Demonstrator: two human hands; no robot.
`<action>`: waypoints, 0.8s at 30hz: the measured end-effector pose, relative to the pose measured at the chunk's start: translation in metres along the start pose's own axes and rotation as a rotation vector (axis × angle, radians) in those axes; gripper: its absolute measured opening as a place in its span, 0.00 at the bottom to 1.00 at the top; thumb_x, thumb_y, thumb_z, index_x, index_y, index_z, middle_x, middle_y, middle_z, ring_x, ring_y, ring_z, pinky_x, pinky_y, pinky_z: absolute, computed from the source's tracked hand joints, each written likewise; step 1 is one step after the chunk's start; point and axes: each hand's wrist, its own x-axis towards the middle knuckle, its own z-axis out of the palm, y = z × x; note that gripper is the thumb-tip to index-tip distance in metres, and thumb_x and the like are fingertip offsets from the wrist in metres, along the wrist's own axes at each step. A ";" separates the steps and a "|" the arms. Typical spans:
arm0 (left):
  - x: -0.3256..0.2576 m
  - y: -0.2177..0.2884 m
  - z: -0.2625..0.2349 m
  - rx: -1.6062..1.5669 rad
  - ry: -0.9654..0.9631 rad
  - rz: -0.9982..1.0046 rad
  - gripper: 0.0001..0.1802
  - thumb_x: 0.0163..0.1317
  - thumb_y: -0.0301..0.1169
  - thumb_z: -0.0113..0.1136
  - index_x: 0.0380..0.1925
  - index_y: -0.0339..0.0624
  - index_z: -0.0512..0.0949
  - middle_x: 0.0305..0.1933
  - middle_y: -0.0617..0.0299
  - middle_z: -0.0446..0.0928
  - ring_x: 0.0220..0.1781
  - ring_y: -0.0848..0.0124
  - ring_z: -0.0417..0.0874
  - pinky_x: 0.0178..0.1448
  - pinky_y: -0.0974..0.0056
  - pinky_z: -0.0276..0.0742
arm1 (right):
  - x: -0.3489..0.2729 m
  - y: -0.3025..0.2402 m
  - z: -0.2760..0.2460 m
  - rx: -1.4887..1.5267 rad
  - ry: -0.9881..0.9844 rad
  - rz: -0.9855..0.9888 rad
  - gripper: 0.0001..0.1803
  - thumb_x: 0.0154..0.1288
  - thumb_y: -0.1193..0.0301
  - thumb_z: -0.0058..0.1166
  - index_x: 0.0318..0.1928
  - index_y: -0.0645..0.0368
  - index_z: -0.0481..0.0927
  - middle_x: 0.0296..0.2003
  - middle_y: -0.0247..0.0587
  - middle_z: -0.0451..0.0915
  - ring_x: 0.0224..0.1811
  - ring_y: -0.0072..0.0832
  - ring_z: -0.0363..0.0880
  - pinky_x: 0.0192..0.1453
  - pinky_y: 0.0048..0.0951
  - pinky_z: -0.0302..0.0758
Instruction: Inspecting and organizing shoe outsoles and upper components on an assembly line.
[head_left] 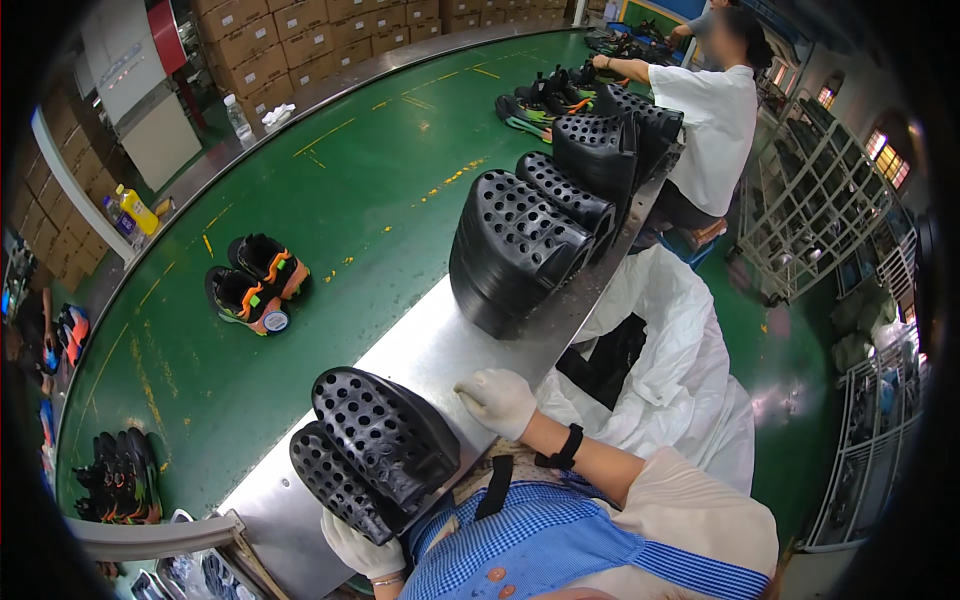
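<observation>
Gloved hands (497, 400) beside black perforated trays (375, 445)

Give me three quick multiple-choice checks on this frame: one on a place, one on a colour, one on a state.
1. Where does the black-and-orange pair of shoes sit?
A. on the green conveyor belt
B. on the steel ledge
C. on the wire rack

2. What colour are the perforated moulded trays at the left hand?
A. white
B. black
C. blue

3. What is the gloved right hand doing?
A. lifting a shoe
B. gripping a bottle
C. resting on the steel ledge

A: the pair lies on the green belt. B: the trays are black with round holes. C: the fingers lie on bare metal, holding nothing.
</observation>
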 end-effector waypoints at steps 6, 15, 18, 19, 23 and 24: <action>0.001 0.003 0.001 0.013 -0.003 0.024 0.33 0.58 0.38 0.55 0.63 0.32 0.73 0.64 0.40 0.73 0.66 0.37 0.70 0.72 0.41 0.63 | -0.001 0.006 0.000 0.007 0.004 -0.004 0.07 0.63 0.69 0.56 0.39 0.53 0.86 0.31 0.43 0.83 0.35 0.44 0.82 0.39 0.45 0.78; 0.005 0.010 0.006 0.039 -0.020 0.033 0.32 0.58 0.38 0.55 0.63 0.32 0.73 0.64 0.40 0.73 0.66 0.37 0.70 0.72 0.41 0.63 | 0.002 0.014 -0.004 0.013 0.007 0.002 0.07 0.63 0.69 0.57 0.39 0.53 0.86 0.29 0.44 0.82 0.34 0.44 0.82 0.38 0.45 0.78; 0.004 0.011 0.008 0.020 -0.015 0.035 0.32 0.59 0.38 0.55 0.63 0.33 0.74 0.63 0.40 0.73 0.66 0.37 0.70 0.72 0.41 0.63 | 0.002 0.015 -0.005 0.012 0.013 0.006 0.07 0.63 0.69 0.57 0.38 0.53 0.86 0.29 0.44 0.82 0.34 0.44 0.82 0.37 0.45 0.78; 0.005 0.013 0.008 0.024 -0.014 0.031 0.32 0.59 0.38 0.55 0.62 0.33 0.74 0.64 0.40 0.73 0.66 0.37 0.70 0.73 0.41 0.63 | 0.002 0.016 -0.006 0.008 0.013 0.010 0.07 0.63 0.69 0.57 0.38 0.53 0.86 0.29 0.44 0.82 0.34 0.44 0.82 0.37 0.44 0.78; 0.007 0.018 0.008 0.032 -0.027 0.011 0.31 0.59 0.38 0.55 0.62 0.33 0.74 0.64 0.40 0.73 0.67 0.37 0.70 0.73 0.41 0.63 | 0.003 0.018 -0.007 0.014 0.028 0.006 0.07 0.63 0.69 0.57 0.38 0.52 0.86 0.29 0.44 0.82 0.34 0.44 0.82 0.37 0.44 0.78; 0.007 0.018 0.009 0.032 -0.027 0.011 0.31 0.59 0.38 0.55 0.62 0.33 0.74 0.64 0.40 0.73 0.67 0.37 0.70 0.73 0.41 0.63 | 0.003 0.020 -0.006 0.015 0.032 0.002 0.07 0.63 0.69 0.57 0.38 0.52 0.86 0.29 0.43 0.82 0.35 0.44 0.82 0.38 0.44 0.78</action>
